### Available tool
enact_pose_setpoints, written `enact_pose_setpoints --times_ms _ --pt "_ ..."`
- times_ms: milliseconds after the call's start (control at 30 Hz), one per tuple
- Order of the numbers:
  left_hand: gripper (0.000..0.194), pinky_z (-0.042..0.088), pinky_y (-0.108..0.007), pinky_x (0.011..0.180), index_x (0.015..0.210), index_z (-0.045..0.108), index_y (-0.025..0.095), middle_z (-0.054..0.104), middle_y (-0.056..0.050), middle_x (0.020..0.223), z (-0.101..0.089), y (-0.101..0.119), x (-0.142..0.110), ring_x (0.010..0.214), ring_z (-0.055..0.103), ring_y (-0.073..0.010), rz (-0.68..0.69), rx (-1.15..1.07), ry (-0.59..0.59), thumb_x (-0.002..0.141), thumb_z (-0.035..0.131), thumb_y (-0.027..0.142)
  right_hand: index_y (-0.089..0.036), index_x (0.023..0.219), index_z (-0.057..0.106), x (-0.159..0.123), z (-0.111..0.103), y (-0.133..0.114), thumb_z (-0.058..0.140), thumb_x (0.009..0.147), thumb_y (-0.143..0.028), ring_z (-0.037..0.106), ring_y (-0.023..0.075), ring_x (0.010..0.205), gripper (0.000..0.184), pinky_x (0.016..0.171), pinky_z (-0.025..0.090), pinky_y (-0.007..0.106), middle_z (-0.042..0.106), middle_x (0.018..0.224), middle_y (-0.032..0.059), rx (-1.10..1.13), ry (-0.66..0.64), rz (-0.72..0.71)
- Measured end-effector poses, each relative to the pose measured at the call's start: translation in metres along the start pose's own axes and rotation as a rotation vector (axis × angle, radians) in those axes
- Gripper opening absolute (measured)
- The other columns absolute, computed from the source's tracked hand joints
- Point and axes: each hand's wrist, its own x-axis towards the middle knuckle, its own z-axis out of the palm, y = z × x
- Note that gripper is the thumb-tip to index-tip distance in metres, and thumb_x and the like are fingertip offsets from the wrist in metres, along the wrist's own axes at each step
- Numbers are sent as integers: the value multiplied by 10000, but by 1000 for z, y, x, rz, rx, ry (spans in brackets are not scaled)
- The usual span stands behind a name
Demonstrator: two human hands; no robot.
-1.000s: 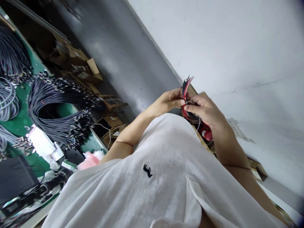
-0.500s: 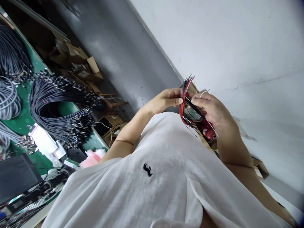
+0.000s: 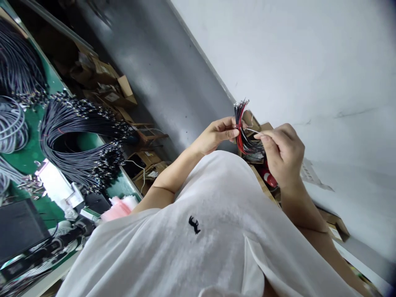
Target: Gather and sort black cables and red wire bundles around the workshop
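Observation:
My left hand (image 3: 218, 131) pinches a bundle of thin wires (image 3: 240, 142), mostly black and red, near a red band around its middle. The wires' bare-looking tips fan out above the fingers, and their other ends curve down toward the right. Closed in a pinch, my right hand (image 3: 283, 150) grips a white wire (image 3: 251, 130) that stretches taut from the bundle to its fingertips. Part of the bundle's lower end is hidden behind my right hand.
On the left, a green table (image 3: 34, 136) bears thick coils of black cable (image 3: 69, 148), grey cables (image 3: 12, 126) and a dark monitor (image 3: 23, 229). Cardboard boxes (image 3: 114, 97) stand on the floor beside it. A white wall (image 3: 293, 62) rises at the right. Something red (image 3: 269, 178) lies below my right hand.
My right hand has moved away from the bundle to the right and turned, and the white wire, loosely curved before, is now drawn straight. My left hand has kept its hold on the bundle.

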Motion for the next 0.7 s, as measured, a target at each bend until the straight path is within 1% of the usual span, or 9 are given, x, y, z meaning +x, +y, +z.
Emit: enact_pose_setpoints --times_ms 100,167,300,400,467,567,633,700 --pt "366 444 -209 638 869 677 160 664 -15 856 2 1 0 672 551 -80 4 -35 28 668 844 417 -262 1053 720 -6 10 -2 541 946 -299 594 180 822 211 774 478 320 612 899 63 -122 64 -28" --pt "369 444 -204 637 857 675 157 664 -14 852 4 1 -1 669 549 -75 13 -49 39 659 850 416 -259 1072 722 -8 17 -1 561 934 -274 603 174 808 213 764 488 310 614 880 63 -163 82 -64" --pt "374 443 -203 638 835 671 151 665 -15 841 4 -2 -2 683 556 -80 20 -71 65 641 860 410 -236 1025 725 -6 25 2 584 913 -225 631 166 801 180 754 512 287 639 884 67 -223 123 -152" --pt "392 443 -211 650 865 684 148 667 -17 836 2 -4 -2 695 565 -89 16 -92 89 628 870 400 -212 983 720 -2 27 4 601 899 -193 642 167 810 147 753 521 283 643 900 74 -239 160 -200" --pt "414 445 -221 663 880 691 145 669 -23 837 1 -5 -2 700 572 -95 16 -107 116 615 878 401 -208 985 713 1 29 5 605 895 -176 647 167 805 145 752 525 282 649 888 68 -230 160 -229" --pt "464 448 -243 672 863 684 135 664 -30 792 0 -4 -6 684 580 -110 4 -128 165 578 894 436 -209 1033 696 4 35 4 591 902 -167 659 172 810 172 757 535 289 664 894 62 -201 123 -257" --pt "500 445 -257 681 810 664 127 640 -19 730 0 -6 -11 661 569 -113 -5 -130 202 545 901 479 -208 1048 683 5 42 5 574 915 -189 670 186 831 173 761 547 303 672 920 68 -168 103 -283" --pt "537 439 -265 722 753 635 123 618 0 706 -3 -12 -13 658 544 -100 2 -123 234 503 907 513 -220 1033 679 9 52 12 561 927 -248 686 209 850 161 759 564 326 685 939 74 -122 101 -329"
